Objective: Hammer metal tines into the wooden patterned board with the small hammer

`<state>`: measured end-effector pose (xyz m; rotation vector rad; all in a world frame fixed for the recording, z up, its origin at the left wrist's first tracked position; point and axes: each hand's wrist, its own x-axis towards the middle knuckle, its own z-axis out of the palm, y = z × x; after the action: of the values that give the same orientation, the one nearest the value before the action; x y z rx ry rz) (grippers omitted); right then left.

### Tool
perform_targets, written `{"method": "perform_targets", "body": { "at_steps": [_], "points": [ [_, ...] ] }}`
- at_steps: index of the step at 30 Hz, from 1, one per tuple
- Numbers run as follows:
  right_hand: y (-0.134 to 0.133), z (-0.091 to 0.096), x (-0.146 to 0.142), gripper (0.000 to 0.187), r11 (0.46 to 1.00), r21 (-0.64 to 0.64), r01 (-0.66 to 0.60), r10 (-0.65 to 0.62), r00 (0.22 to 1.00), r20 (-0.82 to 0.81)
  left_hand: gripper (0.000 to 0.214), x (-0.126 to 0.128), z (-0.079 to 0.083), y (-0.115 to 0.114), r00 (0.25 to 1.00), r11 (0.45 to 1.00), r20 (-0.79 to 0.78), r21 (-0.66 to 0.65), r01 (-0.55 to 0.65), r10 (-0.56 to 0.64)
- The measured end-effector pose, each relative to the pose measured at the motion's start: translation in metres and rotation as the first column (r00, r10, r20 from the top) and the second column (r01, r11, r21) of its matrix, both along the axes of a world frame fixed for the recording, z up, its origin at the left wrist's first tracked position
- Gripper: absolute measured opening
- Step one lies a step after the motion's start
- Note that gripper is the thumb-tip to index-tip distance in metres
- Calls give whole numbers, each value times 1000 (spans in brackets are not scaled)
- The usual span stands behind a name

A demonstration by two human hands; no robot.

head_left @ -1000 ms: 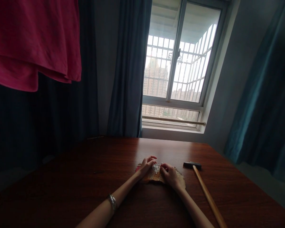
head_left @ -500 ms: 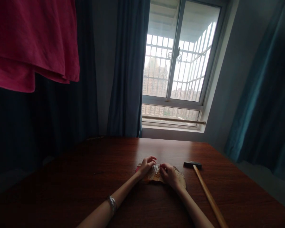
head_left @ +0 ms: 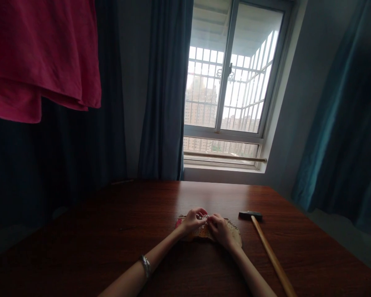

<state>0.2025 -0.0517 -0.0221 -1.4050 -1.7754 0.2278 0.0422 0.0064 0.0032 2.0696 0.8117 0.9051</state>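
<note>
On the wooden table lies a tan, thick, flat piece (head_left: pixel 203 234) with dark dots over it. Slanted dark marks run along its right back edge, and a red patch shows at its left end. Several thin, nail-like pieces (head_left: pixel 203 217) stand near its back middle. My left hand (head_left: pixel 193 220) rests over the left part, fingers curled around these pieces, thumb tip near my right fingers. From the right, my right hand (head_left: pixel 220 227) reaches over the piece with its fingers pinched by the same spot. What lies between the fingertips of either hand is too small to tell.
A hammer (head_left: pixel 269 250) with a black head and long wooden handle lies right of my right arm. A small dark thin object (head_left: pixel 127 228) lies on the table (head_left: pixel 80 247) to the left. Beyond are a barred window, blue curtains and a hanging red cloth (head_left: pixel 43 57).
My left hand has shifted slightly and its fingers have curled more over the nail-like pieces, closer to my right hand. My right hand stays almost in place. The view has tilted a little.
</note>
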Motion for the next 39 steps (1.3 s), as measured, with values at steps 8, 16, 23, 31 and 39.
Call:
{"method": "perform_targets", "body": {
  "at_steps": [8,16,23,31,39],
  "points": [
    [-1,2,1,18,1000,1,-10,10,1000,21,30,1,5,18,993,993,-13,-24,118,-118],
    [1,0,2,18,1000,4,-20,20,1000,10,25,5,-10,19,997,997,-24,-23,72,-72],
    [0,-1,3,17,999,12,-42,42,998,-41,22,3,-6,17,996,996,-4,31,85,-85],
    [-1,-1,2,17,1000,6,-22,22,999,-37,23,4,-13,24,995,994,-13,24,103,-103],
    [-4,3,-2,19,1000,4,-12,12,999,-38,30,5,-15,25,998,998,-52,-57,41,-44]
  ]
}}
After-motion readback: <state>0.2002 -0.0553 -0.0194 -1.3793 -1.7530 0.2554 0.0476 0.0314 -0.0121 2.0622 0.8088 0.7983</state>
